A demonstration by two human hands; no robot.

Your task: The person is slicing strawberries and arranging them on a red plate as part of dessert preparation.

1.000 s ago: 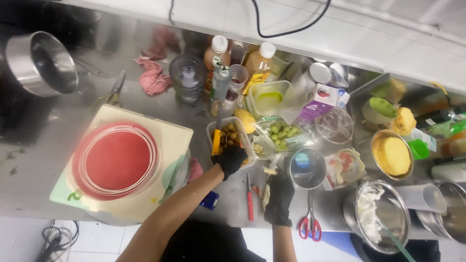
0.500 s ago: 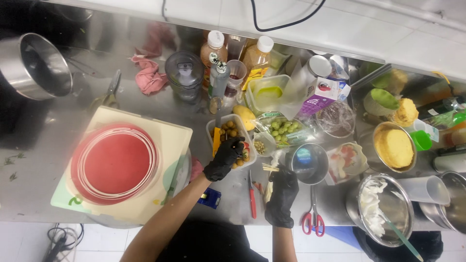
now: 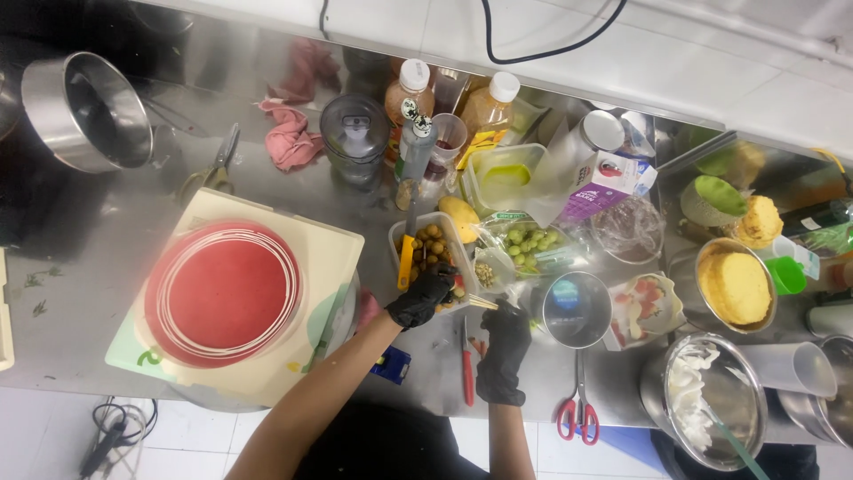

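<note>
Both hands wear snug, matte black disposable gloves: the left hand [image 3: 423, 296] at frame centre, the right hand [image 3: 503, 352] just lower right. The forearms are sleeveless. Dark clothing shows at the bottom edge.

I'm looking down at a working kitchen: a stainless steel counter [image 3: 133, 293] crowded with metal bowls [image 3: 84, 111], sauce bottles [image 3: 404, 93], tubs of fruit [image 3: 524, 240] beyond my gloved fingers [image 3: 435, 286], a red cake [image 3: 222, 293] off to their left.

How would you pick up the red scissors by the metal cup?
Grip the red scissors by the two red loop handles, coming from the near counter edge. The loops point that way and lie free, while the blades point up toward the metal cup.
</note>
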